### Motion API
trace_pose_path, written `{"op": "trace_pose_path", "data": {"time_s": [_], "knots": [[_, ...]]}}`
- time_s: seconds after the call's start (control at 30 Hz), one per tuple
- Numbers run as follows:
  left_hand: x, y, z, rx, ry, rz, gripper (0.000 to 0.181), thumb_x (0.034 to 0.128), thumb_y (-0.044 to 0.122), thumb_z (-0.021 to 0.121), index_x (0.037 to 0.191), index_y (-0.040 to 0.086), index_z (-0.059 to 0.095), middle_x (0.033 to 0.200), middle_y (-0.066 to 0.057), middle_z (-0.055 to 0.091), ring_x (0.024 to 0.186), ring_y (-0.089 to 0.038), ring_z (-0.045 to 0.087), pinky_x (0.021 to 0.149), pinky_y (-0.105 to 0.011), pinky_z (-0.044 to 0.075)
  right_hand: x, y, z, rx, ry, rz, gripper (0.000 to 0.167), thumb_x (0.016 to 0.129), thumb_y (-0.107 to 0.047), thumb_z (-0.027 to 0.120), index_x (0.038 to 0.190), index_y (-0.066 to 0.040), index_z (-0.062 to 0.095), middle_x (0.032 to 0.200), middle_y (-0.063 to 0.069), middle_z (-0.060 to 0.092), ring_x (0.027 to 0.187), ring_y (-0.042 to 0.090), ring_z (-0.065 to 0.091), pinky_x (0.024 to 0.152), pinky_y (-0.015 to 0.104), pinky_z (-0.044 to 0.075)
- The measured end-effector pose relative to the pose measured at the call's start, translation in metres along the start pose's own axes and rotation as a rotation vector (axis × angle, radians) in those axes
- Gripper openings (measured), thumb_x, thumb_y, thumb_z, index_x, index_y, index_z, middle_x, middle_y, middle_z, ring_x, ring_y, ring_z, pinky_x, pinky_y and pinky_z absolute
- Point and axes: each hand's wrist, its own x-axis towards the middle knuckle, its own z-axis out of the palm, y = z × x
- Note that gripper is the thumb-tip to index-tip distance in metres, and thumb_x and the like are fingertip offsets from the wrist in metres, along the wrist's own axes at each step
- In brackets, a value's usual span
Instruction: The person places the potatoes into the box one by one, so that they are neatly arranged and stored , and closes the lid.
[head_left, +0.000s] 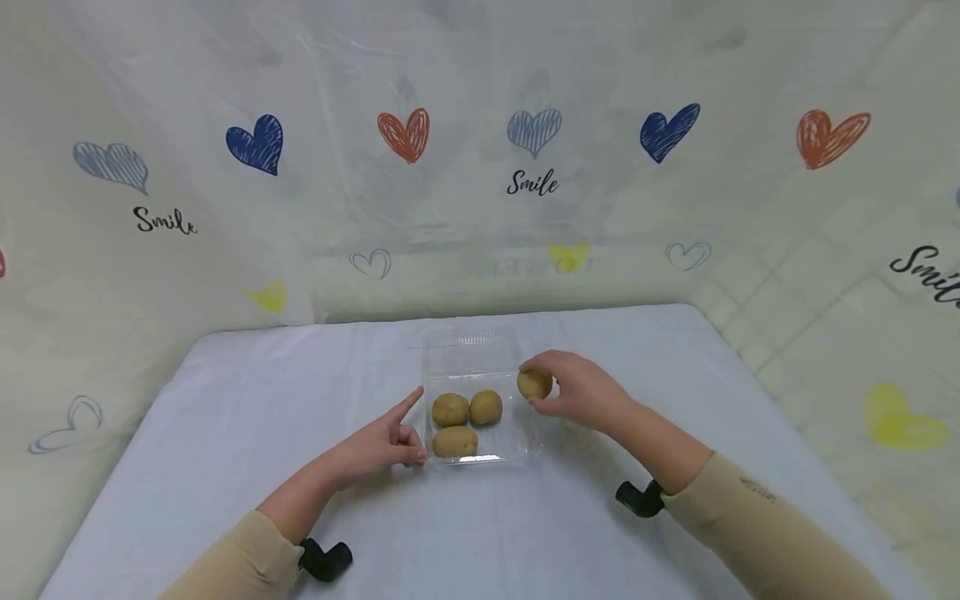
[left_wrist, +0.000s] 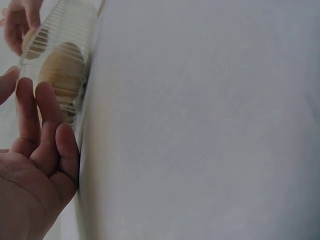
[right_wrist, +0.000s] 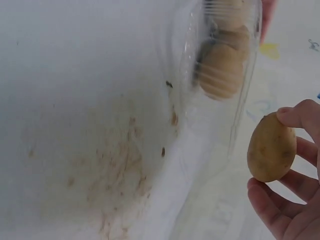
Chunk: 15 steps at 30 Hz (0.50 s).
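A clear plastic clamshell box (head_left: pixel 517 433) stands on the table with its lid (head_left: pixel 472 354) folded back. Three potatoes lie in it: one at the back left (head_left: pixel 450 410), one beside it to the right (head_left: pixel 486 407) and one at the front left (head_left: pixel 455 442). My right hand (head_left: pixel 588 392) pinches another potato (right_wrist: pixel 272 147) between thumb and fingers, held up by the box's right wall. On the other side, my left hand (head_left: pixel 386 442) touches the box's left wall, index finger stretched out along it. The left wrist view shows its other fingers (left_wrist: pixel 50 107) loosely bent against the plastic.
A white cloth covers the table (head_left: pixel 360 533). Brownish dirt smudges (right_wrist: pixel 122 160) mark it on the right of the box. Behind rises a pale sheet (head_left: pixel 465 208) printed with hearts and words. Black wrist-worn devices (head_left: pixel 326 560) sit by both sleeves.
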Motion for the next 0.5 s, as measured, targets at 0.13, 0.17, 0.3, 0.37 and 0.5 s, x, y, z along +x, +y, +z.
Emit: {"op": "trace_pose_path", "data": {"time_s": [0.13,0.17,0.3,0.37,0.5], "knots": [[0.0,0.001,0.001,0.004,-0.003,0.002,0.097,0.0941,0.017,0.069,0.16,0.026,-0.001,0.093,-0.009,0.069,0.088,-0.022,0.061,0.081,-0.035,0.045,0.003,-0.005,0.008,-0.035,0.007,-0.07,0.039,0.083,-0.02,0.077,0.121,-0.015,0.066,0.121,0.001,0.064,0.115,0.022,0.058,0.095,0.041,0.047],[0.0,0.002,0.001,0.005,-0.004,0.004,0.097,0.0942,0.017,0.069,0.16,0.026,-0.001,0.094,-0.009,0.069,0.089,-0.022,0.062,0.082,-0.034,0.046,0.004,-0.007,0.01,-0.042,0.009,-0.085,0.039,0.083,-0.02,0.077,0.12,-0.016,0.066,0.121,0.001,0.064,0.115,0.022,0.058,0.095,0.04,0.047],[0.0,0.003,0.002,0.009,-0.006,0.007,0.096,0.0947,0.017,0.068,0.16,0.025,-0.002,0.095,-0.01,0.069,0.091,-0.022,0.063,0.085,-0.034,0.047,0.007,-0.011,0.018,-0.079,-0.011,-0.133,0.038,0.084,-0.02,0.076,0.121,-0.017,0.066,0.123,-0.001,0.063,0.115,0.022,0.058,0.094,0.039,0.047],[0.0,0.002,0.001,0.013,-0.004,0.002,0.096,0.0948,0.017,0.068,0.16,0.025,-0.002,0.096,-0.01,0.069,0.091,-0.022,0.063,0.085,-0.034,0.047,0.008,-0.011,0.021,-0.096,-0.02,-0.163,0.039,0.084,-0.02,0.076,0.122,-0.018,0.066,0.123,-0.001,0.063,0.115,0.022,0.058,0.095,0.039,0.047],[0.0,0.002,0.0,0.012,-0.002,0.001,0.096,0.0945,0.016,0.068,0.16,0.025,-0.002,0.095,-0.01,0.069,0.091,-0.023,0.063,0.084,-0.034,0.047,0.009,-0.009,0.028,-0.137,-0.004,-0.226,0.04,0.082,-0.02,0.077,0.121,-0.019,0.067,0.122,0.0,0.064,0.11,0.023,0.061,0.094,0.04,0.048]]}}
